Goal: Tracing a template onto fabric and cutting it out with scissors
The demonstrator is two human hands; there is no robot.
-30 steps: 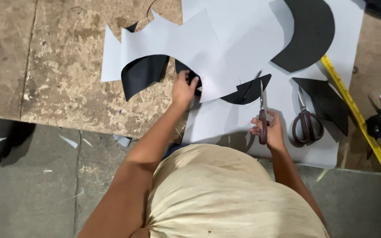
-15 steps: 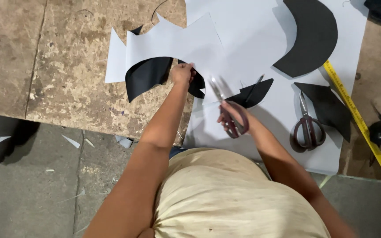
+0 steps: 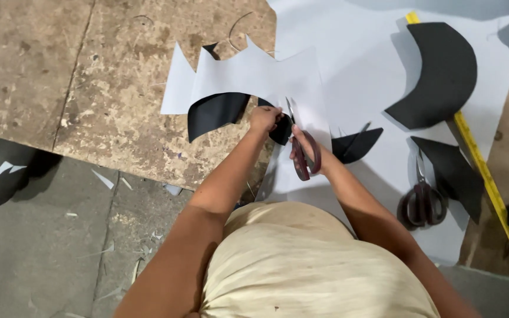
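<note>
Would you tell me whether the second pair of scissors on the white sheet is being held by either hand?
No, the second pair of scissors lies untouched on the white sheet, apart from both hands.

Right hand (image 3: pixel 306 148) is no longer resting low by the sheet edge; it is now lifting the red-handled scissors (image 3: pixel 299 147) up and left, bringing the blades in against the white cut-out piece (image 3: pixel 248 76), right beside the left hand (image 3: pixel 264 118). Scissors are turning from pointing straight up to angling up-left. Left hand is now pinching the black curved piece (image 3: pixel 213 112) and white piece a bit higher on the table, edge lifting slightly. Both arms are stretching further forward.
</note>
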